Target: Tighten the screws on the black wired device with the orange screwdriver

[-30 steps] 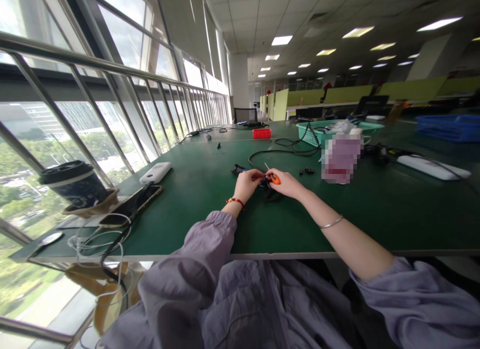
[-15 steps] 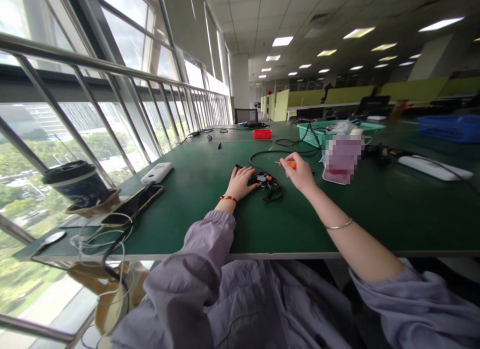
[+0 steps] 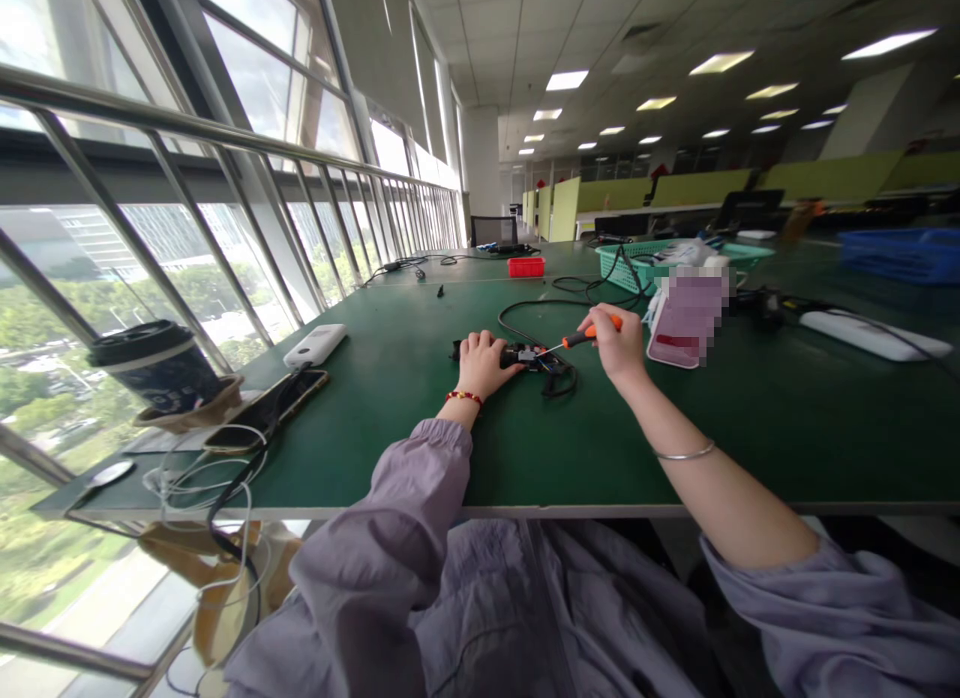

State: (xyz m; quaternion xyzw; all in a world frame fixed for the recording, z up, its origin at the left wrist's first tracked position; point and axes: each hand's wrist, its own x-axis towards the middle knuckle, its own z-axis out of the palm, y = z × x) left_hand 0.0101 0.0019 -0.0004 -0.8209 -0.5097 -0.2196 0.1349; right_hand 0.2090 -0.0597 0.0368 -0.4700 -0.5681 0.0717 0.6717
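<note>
On the green table point(image 3: 375, 448), my left hand point(image 3: 484, 366) is closed over a black corded device point(image 3: 512, 357) whose right end shows wires and small parts. The device lies flat, and its left part is mostly hidden under my fingers. My right hand point(image 3: 619, 343) grips a screwdriver point(image 3: 583, 335) by its orange and black handle. The thin shaft slants down to the left, and its tip is at the exposed end of the device; whether it touches a screw is too small to tell. A black cord point(image 3: 517, 306) curves away behind the device.
A small red box point(image 3: 526, 267) and a green basket point(image 3: 622, 267) stand farther back. A pink phone point(image 3: 686, 323) leans against the basket. At left are a white power bank point(image 3: 316, 345), a dark phone point(image 3: 266, 410) and a coffee cup point(image 3: 157, 370). A metal railing point(image 3: 225, 143) runs along the left.
The screwdriver has turned, its shaft now pointing down to the device, and my right hand has shifted slightly right. My left hand has moved a little, and the device has turned under it.
</note>
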